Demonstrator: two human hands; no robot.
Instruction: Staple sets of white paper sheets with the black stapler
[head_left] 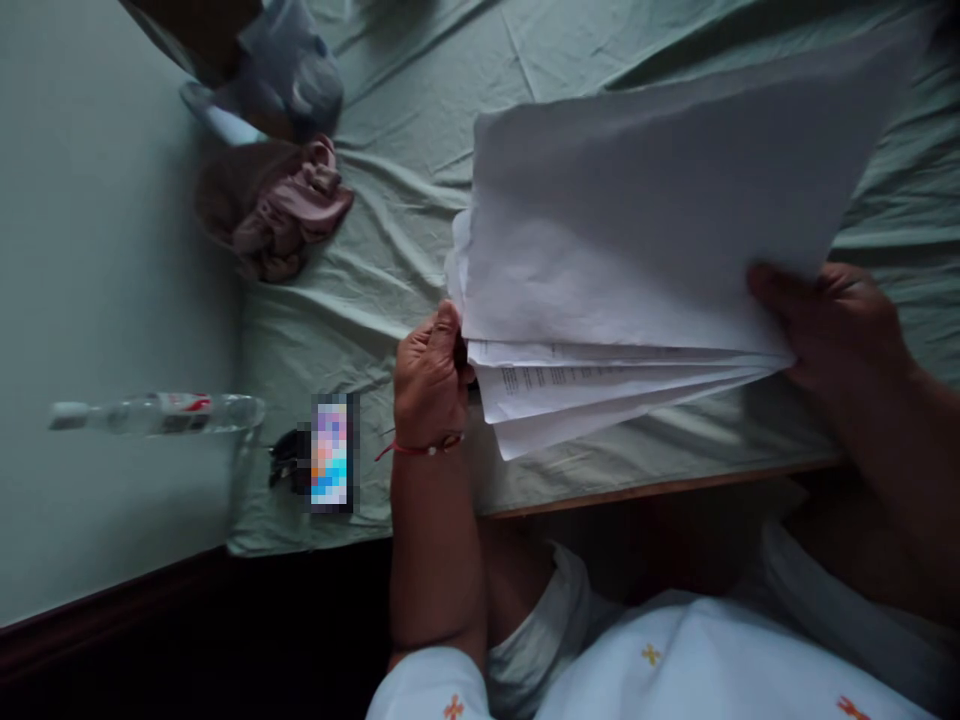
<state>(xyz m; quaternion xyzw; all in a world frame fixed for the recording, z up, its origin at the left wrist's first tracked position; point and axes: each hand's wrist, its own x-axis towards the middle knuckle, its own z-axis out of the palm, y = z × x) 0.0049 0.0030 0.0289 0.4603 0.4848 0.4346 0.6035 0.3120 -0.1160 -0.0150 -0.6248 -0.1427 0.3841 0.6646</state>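
Several sheets of paper (637, 200) are held up over the cloth-covered surface, a blank side uppermost. At their lower edge the sheets fan apart, and printed text shows on the ones beneath. My left hand (433, 375) is closed at the left edge of the stack, thumb up against the paper; its other fingertips are partly hidden. A red string bracelet circles that wrist. On the right, my right hand (832, 315) grips the sheets near their lower right corner, thumb on top and fingers underneath out of sight.
A pale green cloth (405, 240) covers the surface. At left stand a clear plastic bottle (176, 413) and a phone (330, 455) with its screen blurred, beside a small black object (287, 460). Behind them lie a crumpled pinkish cloth (289, 215) and a plastic bag (289, 75).
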